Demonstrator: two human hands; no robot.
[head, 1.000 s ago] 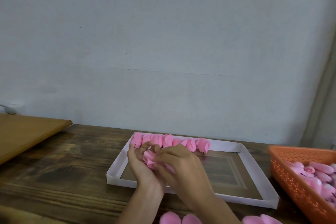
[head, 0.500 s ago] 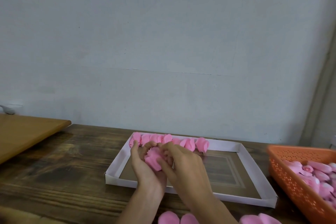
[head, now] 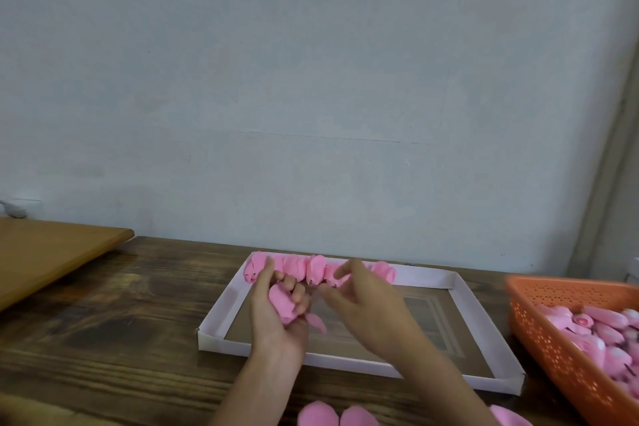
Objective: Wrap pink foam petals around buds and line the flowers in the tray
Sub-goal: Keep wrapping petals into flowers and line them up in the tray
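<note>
1. A tan wooden board [head: 52,252] sits left of the dark wooden surface [head: 121,339].
2. My left hand [head: 276,318] grips a rolled pink foam flower [head: 281,303], one petal dangling, over the shallow white cardboard tray [head: 221,308]. Finished pink flowers [head: 314,268] line its far wall.
3. My right hand [head: 366,304] is beside it, fingers loose, holding nothing.
4. An orange perforated plastic basket [head: 553,356] holds pink petals [head: 605,322].

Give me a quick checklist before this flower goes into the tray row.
1. Left hand grips the flower: ok.
2. Wrap closed: not ok, one petal sticks out below.
3. Right hand free to tuck it: ok, holds nothing.
4. Space in the tray right of the row: ok.
5. Bud centred inside the wrap: cannot tell, hidden.
</note>
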